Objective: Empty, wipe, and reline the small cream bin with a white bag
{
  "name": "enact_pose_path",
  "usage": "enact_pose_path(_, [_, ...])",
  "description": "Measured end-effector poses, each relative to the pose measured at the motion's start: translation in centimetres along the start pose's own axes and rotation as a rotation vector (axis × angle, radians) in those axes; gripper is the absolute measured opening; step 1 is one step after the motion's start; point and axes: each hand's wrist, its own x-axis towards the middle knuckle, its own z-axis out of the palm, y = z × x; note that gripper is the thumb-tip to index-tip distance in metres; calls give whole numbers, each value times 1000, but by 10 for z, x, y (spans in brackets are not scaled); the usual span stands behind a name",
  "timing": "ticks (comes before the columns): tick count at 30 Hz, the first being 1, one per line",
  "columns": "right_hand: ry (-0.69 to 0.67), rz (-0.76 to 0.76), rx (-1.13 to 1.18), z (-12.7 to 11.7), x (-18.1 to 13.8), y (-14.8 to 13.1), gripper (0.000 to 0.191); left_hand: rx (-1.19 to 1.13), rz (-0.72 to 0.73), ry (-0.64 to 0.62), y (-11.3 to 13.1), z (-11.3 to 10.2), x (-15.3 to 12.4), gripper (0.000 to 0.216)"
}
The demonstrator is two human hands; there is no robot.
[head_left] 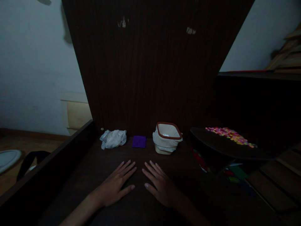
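Both of my hands lie flat on a dark wooden desktop (138, 194), palms down, with fingers spread. My left hand (117, 183) holds nothing and points toward a folded purple cloth (139, 142). Beside it, my right hand (161, 183) is likewise bare, a short gap away. A small cream bin (164, 151) with a brown rim and a white liner bag stands beyond my right hand. Left of the purple piece lies a crumpled whitish plastic bag (113, 139). Neither hand touches any of these things.
A tall dark wood panel (145, 78) rises behind the objects. Along the left runs a raised wooden edge (51, 160). To the right, a dark rounded shelf (211, 141) carries a strip of colourful small pieces (230, 135). Below it are dim, coloured items.
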Motion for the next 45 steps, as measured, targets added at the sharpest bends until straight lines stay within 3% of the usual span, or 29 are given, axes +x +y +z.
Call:
enact_pose_path(31, [31,6,34,0,1,-1,55,-10,-4,-9,2,-2,0,64])
enact_pose_path(45, [-57,19,46,-13,3,-1,57,-33,-7,20,4,-3,1,64])
